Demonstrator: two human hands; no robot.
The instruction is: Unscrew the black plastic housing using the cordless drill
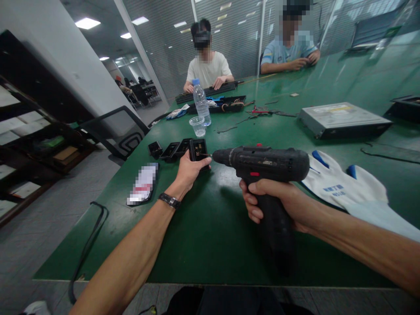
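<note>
My right hand (262,197) grips a black cordless drill (265,161) by its handle, with the chuck aimed left. A thin bit runs from the chuck to a small open black box (198,148). My left hand (192,168) is closed around that box and holds it upright on its side, the open face toward the drill. Small brass-coloured parts show inside it. The bit's tip reaches the open face near my left thumb; whether it touches a part I cannot tell. Beside my left hand stand several similar black boxes (169,151).
A phone (143,183) lies left of my forearm. Beyond the boxes stand a plastic cup (197,127) and a water bottle (201,105). A white work glove (348,183) and a metal disc drive (344,118) are at right. Two people sit across the green table (197,245).
</note>
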